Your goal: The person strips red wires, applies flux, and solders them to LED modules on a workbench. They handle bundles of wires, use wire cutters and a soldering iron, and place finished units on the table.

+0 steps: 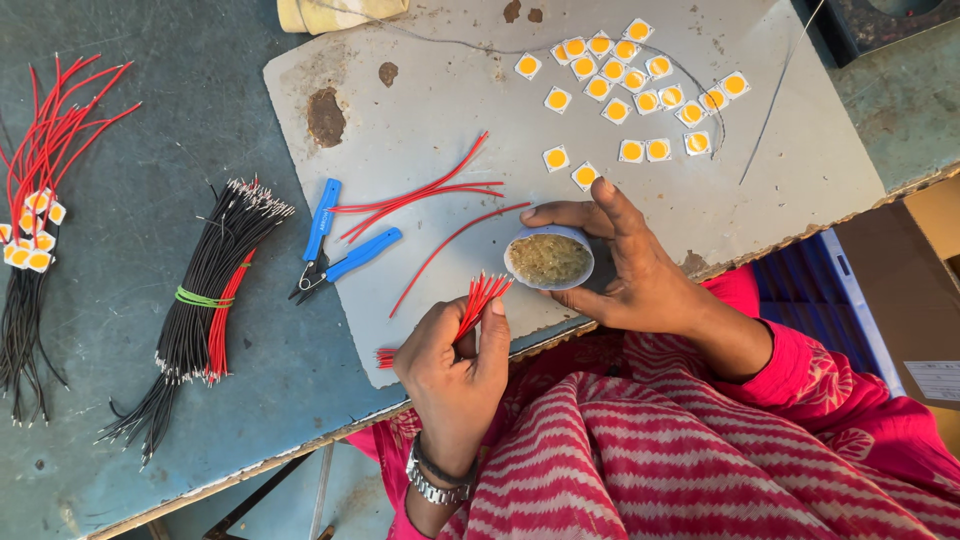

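Observation:
My left hand [455, 365] grips a small bunch of short red wires [484, 292], their stripped ends pointing up toward a small round white tin [548, 258] filled with a yellowish paste. My right hand [625, 265] holds that tin between thumb and fingers at the near edge of a grey board [780, 170]. The wire tips sit just left of the tin's rim. Loose red wires [420, 195] lie on the board to the left.
Several small white square chips with yellow round centres [630, 80] are spread at the board's far side. Blue-handled cutters [335, 250] lie at its left edge. A tied bundle of black and red wires [205, 295] and wired chips [35, 220] rest on the blue-grey table.

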